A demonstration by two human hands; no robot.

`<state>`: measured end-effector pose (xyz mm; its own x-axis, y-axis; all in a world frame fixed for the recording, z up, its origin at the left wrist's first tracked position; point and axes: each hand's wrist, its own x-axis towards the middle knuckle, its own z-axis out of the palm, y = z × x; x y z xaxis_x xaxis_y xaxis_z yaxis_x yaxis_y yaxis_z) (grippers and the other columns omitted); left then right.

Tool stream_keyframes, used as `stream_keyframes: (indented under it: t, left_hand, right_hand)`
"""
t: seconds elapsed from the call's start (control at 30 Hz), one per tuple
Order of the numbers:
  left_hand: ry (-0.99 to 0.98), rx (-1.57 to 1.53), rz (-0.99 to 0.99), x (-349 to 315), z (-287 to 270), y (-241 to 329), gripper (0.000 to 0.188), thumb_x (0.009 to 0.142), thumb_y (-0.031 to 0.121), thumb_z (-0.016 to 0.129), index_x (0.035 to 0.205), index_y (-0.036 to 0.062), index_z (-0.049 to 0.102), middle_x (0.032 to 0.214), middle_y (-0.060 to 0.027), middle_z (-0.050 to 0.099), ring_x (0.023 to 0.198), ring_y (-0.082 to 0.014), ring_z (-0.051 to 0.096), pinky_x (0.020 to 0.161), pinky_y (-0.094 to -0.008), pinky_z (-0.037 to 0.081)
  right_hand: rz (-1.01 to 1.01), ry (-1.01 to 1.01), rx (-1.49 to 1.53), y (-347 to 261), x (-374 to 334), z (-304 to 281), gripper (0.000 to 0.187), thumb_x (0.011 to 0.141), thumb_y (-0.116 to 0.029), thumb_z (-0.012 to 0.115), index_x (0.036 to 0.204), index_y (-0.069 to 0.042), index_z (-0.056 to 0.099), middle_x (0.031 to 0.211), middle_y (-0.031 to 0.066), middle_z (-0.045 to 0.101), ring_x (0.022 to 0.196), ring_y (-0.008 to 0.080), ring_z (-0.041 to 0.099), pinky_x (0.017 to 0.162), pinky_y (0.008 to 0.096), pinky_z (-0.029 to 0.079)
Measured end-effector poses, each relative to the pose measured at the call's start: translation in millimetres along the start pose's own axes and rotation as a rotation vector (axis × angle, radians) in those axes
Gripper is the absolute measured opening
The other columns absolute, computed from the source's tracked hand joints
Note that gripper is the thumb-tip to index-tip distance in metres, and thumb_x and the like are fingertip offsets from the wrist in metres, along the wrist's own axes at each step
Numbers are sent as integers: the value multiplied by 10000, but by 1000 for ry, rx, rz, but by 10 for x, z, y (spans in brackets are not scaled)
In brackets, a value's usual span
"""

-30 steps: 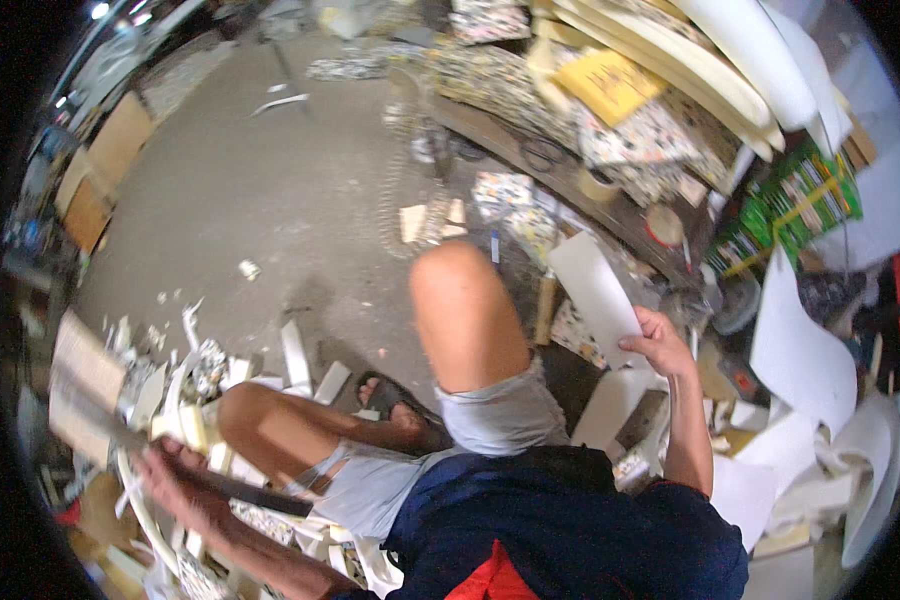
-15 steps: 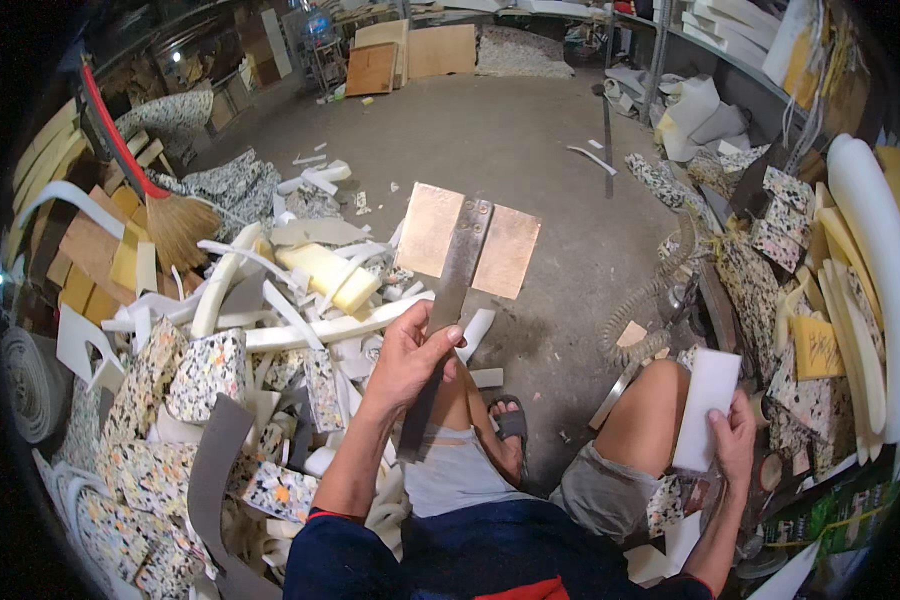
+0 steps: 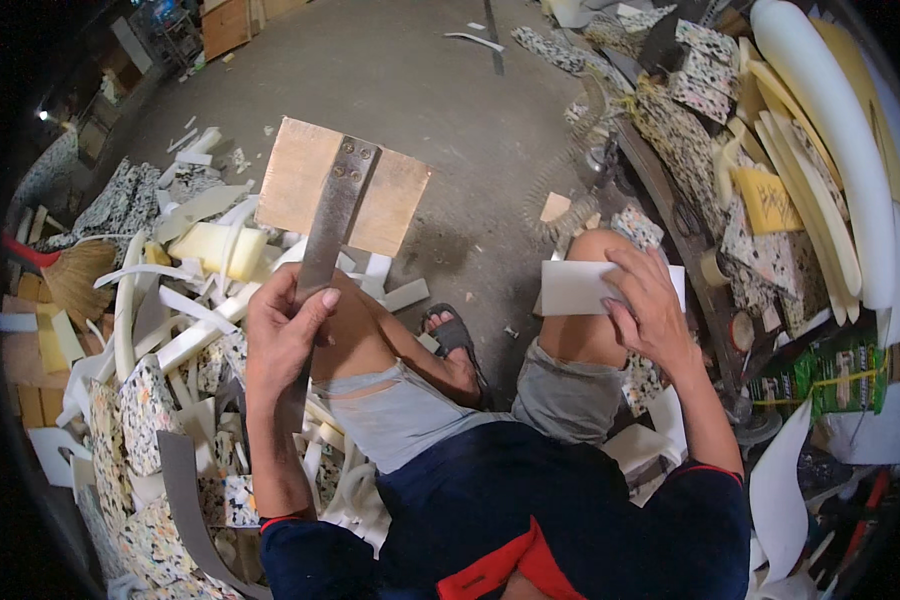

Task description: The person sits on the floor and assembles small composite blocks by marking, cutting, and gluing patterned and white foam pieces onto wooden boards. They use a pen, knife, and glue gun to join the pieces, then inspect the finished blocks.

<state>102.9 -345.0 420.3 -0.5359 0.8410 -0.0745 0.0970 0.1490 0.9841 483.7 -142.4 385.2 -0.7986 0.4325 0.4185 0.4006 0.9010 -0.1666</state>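
My left hand (image 3: 288, 318) is closed round a flat dark metal bar (image 3: 332, 228), held upright over my left thigh. Screws fasten the bar's top end across a thin tan rectangular plate (image 3: 295, 178); the bar's lower end runs down along my forearm. In my right hand (image 3: 648, 302), fingers on top and thumb at the near edge, is a white rectangular slab (image 3: 570, 288) that looks like foam. It lies sideways over my right knee (image 3: 602, 246); whether it touches the knee I cannot tell.
Speckled foam blocks and white offcuts (image 3: 160, 400) pile up on my left, beside a straw broom (image 3: 78, 280). On my right are a dark wooden bench edge (image 3: 660, 215), scissors (image 3: 686, 217), a coiled hose (image 3: 560, 190) and long foam strips (image 3: 810, 190). Concrete floor (image 3: 410, 80) stretches ahead.
My right hand has brought the white slab inward over the right knee and turned it from upright to sideways. The left hand still grips the bar; the whole view has shifted downward and right.
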Motion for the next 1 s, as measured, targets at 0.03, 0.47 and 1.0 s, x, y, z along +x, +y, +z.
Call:
stream_keyframes:
  t: [0.03, 0.47, 1.0]
  left_hand:
    - [-26, 57, -9, 19, -2, 18, 256, 913, 109, 726, 1134, 13, 639, 796, 30, 622, 640, -36, 543, 527, -206, 436]
    - [52, 518, 307, 183, 165, 107, 390, 811, 158, 792, 1138, -10, 663, 775, -117, 675, 665, -137, 607, 593, -311, 484]
    - [-27, 982, 652, -6, 223, 438, 395, 866, 247, 720, 1216, 87, 633, 850, -132, 628, 799, -338, 657, 688, -430, 505]
  right_hand:
    - [35, 6, 67, 24, 8, -1, 486, 743, -108, 766, 1176, 18, 583, 1277, 219, 593, 1200, 420, 547, 1059, 497, 401]
    - [242, -54, 265, 123, 100, -123, 348, 782, -132, 776, 1086, -14, 655, 997, 153, 664, 906, 349, 654, 800, 418, 515]
    - [-198, -203, 611, -359, 1419, -494, 185, 797, -36, 748, 980, -22, 771, 836, 108, 707, 766, 220, 681, 691, 322, 519]
